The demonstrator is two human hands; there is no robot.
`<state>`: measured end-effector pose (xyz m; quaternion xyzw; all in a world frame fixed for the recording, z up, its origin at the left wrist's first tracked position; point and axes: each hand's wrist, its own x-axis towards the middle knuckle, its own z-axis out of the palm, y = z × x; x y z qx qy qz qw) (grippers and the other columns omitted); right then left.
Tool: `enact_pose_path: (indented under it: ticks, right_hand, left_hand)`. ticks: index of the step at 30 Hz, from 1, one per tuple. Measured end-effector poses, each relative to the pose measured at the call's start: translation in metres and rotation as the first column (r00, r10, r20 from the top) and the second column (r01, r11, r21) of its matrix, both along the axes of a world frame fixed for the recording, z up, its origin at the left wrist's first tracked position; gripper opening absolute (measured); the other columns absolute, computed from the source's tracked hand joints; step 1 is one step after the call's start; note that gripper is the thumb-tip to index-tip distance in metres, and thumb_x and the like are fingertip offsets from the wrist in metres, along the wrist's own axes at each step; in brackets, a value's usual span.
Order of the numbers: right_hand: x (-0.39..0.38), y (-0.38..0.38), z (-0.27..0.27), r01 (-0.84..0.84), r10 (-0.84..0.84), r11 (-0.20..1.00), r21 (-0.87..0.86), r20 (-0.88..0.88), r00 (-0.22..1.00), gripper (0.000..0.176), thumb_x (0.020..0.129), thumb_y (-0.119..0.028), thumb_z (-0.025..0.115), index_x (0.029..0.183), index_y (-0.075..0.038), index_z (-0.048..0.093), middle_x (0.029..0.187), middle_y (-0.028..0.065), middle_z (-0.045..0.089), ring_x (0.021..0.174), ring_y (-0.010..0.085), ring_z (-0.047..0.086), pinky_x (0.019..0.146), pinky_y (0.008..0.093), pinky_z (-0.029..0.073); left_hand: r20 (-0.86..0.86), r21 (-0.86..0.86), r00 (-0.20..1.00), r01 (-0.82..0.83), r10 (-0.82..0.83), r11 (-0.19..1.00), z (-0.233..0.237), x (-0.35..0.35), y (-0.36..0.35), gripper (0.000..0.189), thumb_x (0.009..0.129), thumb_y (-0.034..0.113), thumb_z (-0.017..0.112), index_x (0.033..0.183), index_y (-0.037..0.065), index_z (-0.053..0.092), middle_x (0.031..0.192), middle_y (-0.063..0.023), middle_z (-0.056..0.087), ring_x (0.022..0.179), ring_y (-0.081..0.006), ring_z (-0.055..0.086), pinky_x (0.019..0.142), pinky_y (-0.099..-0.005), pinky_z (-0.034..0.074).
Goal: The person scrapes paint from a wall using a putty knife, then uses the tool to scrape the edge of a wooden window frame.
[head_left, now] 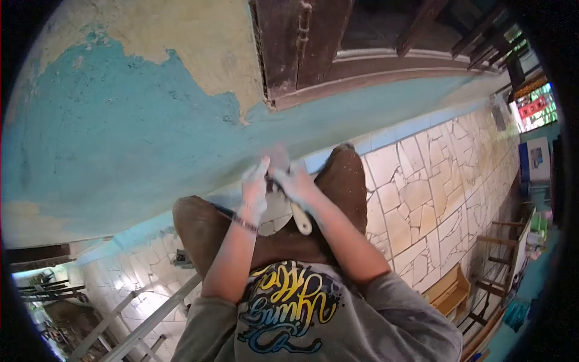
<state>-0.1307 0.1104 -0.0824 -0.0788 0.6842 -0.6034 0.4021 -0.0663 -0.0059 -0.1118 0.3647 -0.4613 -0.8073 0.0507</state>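
Observation:
My right hand [295, 183] is closed around a putty knife, whose cream handle [301, 219] sticks out toward my lap. A blurred greyish-pink blade [278, 157] shows at the fingertips, facing the wall. Close beside it, my left hand [254, 184] is curled with one digit raised along the blade's edge. Whether it grips the blade or something else is hidden by blur. Whitish residue coats both hands. Just beyond them is the wall [139, 127], turquoise with beige patches where the paint is gone.
A dark wooden window frame [301, 54] is set in the wall above my hands. My bent knees flank the hands. Metal ladder rails [158, 315] stand at lower left. Pale stone paving [416, 193] stretches right, with a wooden box [449, 291] and a wooden rack [502, 259].

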Motion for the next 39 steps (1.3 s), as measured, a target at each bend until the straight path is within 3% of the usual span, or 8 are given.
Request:
enact_pose_path:
  ticks: [4,10,12,14,16,19,26,39]
  right_hand:
    - [0.031,0.044,0.003,-0.261,0.248,0.965,0.008,0.286,0.926,0.026,0.092,-0.020,0.061,0.106,0.000,0.057,0.074,0.0054,0.058,0.053,0.0123,0.056,0.042,0.0255,0.044]
    - [0.033,0.083,0.086,-0.214,0.220,0.974,0.077,-0.091,0.971,0.041,0.094,-0.017,0.063,0.132,-0.006,0.055,0.083,0.0008,0.059,0.064,0.0078,0.056,0.057,0.0234,0.047]
    - [0.017,0.093,0.103,-0.163,0.185,0.982,0.095,-0.307,0.934,0.042,0.091,-0.013,0.066,0.131,-0.007,0.058,0.086,0.0039,0.063,0.070,0.0125,0.059,0.067,0.0261,0.049]
    - [-0.002,0.091,0.123,-0.168,0.209,0.977,0.130,-0.733,0.647,0.040,0.089,-0.011,0.066,0.128,-0.009,0.061,0.087,0.0128,0.066,0.070,0.0197,0.062,0.068,0.0285,0.050]
    - [-0.014,0.085,0.150,-0.146,0.218,0.976,0.162,-0.783,0.582,0.039,0.086,-0.009,0.066,0.125,-0.009,0.063,0.087,0.0171,0.066,0.070,0.0241,0.064,0.067,0.0306,0.050]
    - [-0.026,0.070,0.197,-0.080,0.293,0.952,0.295,-0.804,0.517,0.037,0.083,-0.007,0.065,0.120,-0.009,0.067,0.083,0.0186,0.066,0.070,0.0290,0.065,0.067,0.0343,0.051]
    - [-0.038,0.059,0.221,-0.038,0.291,0.953,0.299,-0.880,0.374,0.031,0.079,-0.006,0.065,0.110,-0.006,0.071,0.078,0.0184,0.066,0.070,0.0342,0.064,0.066,0.0405,0.052]
    - [-0.037,0.060,0.230,0.018,0.284,0.952,0.305,-0.904,0.320,0.026,0.080,-0.007,0.067,0.105,-0.007,0.073,0.075,0.0181,0.065,0.067,0.0329,0.065,0.063,0.0380,0.051]
  left_hand:
    - [-0.160,0.411,0.971,-0.097,0.177,0.906,-0.017,0.038,0.015,0.029,0.097,0.032,0.060,0.110,0.005,0.060,0.107,-0.0061,0.065,0.100,-0.0200,0.061,0.089,-0.0381,0.049]
    - [-0.272,0.554,0.947,0.010,0.170,0.832,0.006,0.038,0.011,0.030,0.097,0.029,0.060,0.118,0.008,0.057,0.105,-0.0091,0.064,0.101,-0.0254,0.061,0.092,-0.0426,0.048]
    - [-0.201,0.374,0.955,-0.129,0.216,0.919,0.047,0.033,0.024,0.032,0.096,0.022,0.061,0.122,0.006,0.052,0.115,-0.0108,0.059,0.105,-0.0217,0.057,0.093,-0.0388,0.047]
    - [-0.130,0.052,0.923,-0.358,0.362,0.932,0.090,0.020,0.049,0.035,0.096,0.018,0.061,0.126,0.004,0.049,0.122,-0.0110,0.054,0.111,-0.0187,0.053,0.095,-0.0375,0.045]
    - [-0.361,-0.445,0.920,-0.316,0.155,0.838,0.104,0.014,0.063,0.053,0.093,0.013,0.062,0.139,0.001,0.038,0.139,-0.0135,0.043,0.128,-0.0213,0.042,0.105,-0.0384,0.037]
    - [-0.459,-0.721,0.881,-0.294,-0.115,0.627,0.144,-0.003,0.072,0.067,0.096,0.018,0.057,0.149,-0.004,0.021,0.155,-0.0238,0.020,0.145,-0.0309,0.020,0.117,-0.0406,0.019]
    - [-0.588,-0.653,0.804,-0.410,-0.086,0.637,0.150,-0.048,0.073,0.076,0.102,0.025,0.046,0.149,-0.011,0.000,0.159,-0.0271,-0.004,0.149,-0.0336,-0.003,0.120,-0.0406,0.004]
    - [-0.582,-0.669,0.797,-0.359,-0.160,0.650,0.154,-0.054,0.062,0.082,0.102,0.038,0.044,0.149,-0.011,-0.001,0.156,-0.0344,-0.008,0.147,-0.0427,-0.006,0.119,-0.0440,0.005]
